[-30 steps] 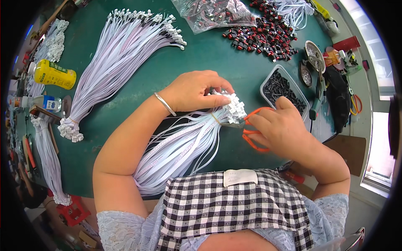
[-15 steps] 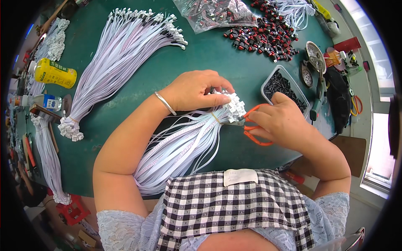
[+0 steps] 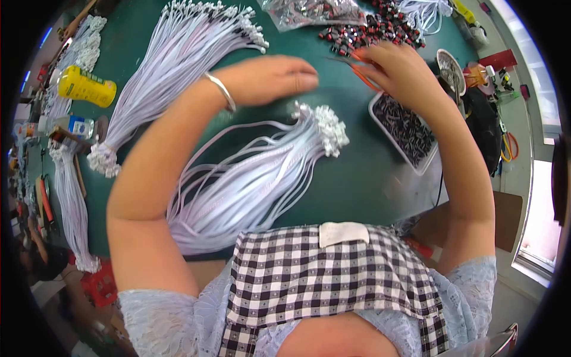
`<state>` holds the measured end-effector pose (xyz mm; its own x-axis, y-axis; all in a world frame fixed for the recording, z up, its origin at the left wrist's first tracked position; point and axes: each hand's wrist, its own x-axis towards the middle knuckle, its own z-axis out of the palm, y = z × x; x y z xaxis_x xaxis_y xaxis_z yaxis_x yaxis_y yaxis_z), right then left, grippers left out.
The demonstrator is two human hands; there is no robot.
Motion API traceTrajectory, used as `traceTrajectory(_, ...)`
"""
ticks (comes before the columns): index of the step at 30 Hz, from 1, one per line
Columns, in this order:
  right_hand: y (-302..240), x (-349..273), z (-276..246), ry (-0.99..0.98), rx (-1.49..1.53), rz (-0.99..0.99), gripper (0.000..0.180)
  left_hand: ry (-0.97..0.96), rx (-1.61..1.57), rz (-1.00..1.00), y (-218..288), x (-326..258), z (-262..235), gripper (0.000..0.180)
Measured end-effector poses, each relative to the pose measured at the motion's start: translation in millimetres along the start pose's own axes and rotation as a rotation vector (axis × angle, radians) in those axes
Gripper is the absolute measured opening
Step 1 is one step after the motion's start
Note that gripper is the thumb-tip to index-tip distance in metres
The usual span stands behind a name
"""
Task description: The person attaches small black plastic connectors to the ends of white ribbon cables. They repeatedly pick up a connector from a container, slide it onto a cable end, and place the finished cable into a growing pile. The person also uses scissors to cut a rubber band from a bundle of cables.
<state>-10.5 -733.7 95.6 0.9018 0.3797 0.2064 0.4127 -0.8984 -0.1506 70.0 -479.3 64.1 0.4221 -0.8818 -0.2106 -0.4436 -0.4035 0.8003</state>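
A bundle of white ribbon cables (image 3: pixel 256 172) with small white connectors (image 3: pixel 332 128) gathered at its far end lies in front of me. My left hand (image 3: pixel 270 80), blurred and wearing a bangle, hovers above and beyond the bundle, apart from it. Its thumb and fingers are pressed together; what they may hold cannot be made out. Orange-handled scissors (image 3: pixel 366 76) are in my right hand (image 3: pixel 401 74), over the near edge of a pile of small black and red parts (image 3: pixel 345 40). The blades point left. No band shows around the bundle now.
A tray of short black pieces (image 3: pixel 404 131) stands below my right wrist. More cable bundles (image 3: pixel 172 71) lie at the left, beside a yellow bottle (image 3: pixel 88 87). A clear plastic bag (image 3: pixel 312 13) rests at the back, and a metal dish (image 3: pixel 450 71) at the right.
Both hands have left the bundle and moved away from me, the right one carrying the scissors. The band around the cables is no longer visible, and the cables sit looser.
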Motion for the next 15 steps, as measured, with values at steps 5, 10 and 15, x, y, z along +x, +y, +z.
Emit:
traceTrajectory(5, 25, 22, 52, -0.029, -0.024, -0.095, 0.024, 0.205, 0.086, 0.557, 90, -45, 8, 0.040)
traceTrajectory(10, -25, -24, -1, 0.079, 0.376, 0.029, 0.026, -0.012, -0.612, 1.186, 174, -69, 142, 0.016)
traceTrajectory(15, -50, -106, 10, -0.003, 0.564, 0.168, 0.020, -0.195, -0.156, 0.992, 196, -46, 155, 0.017)
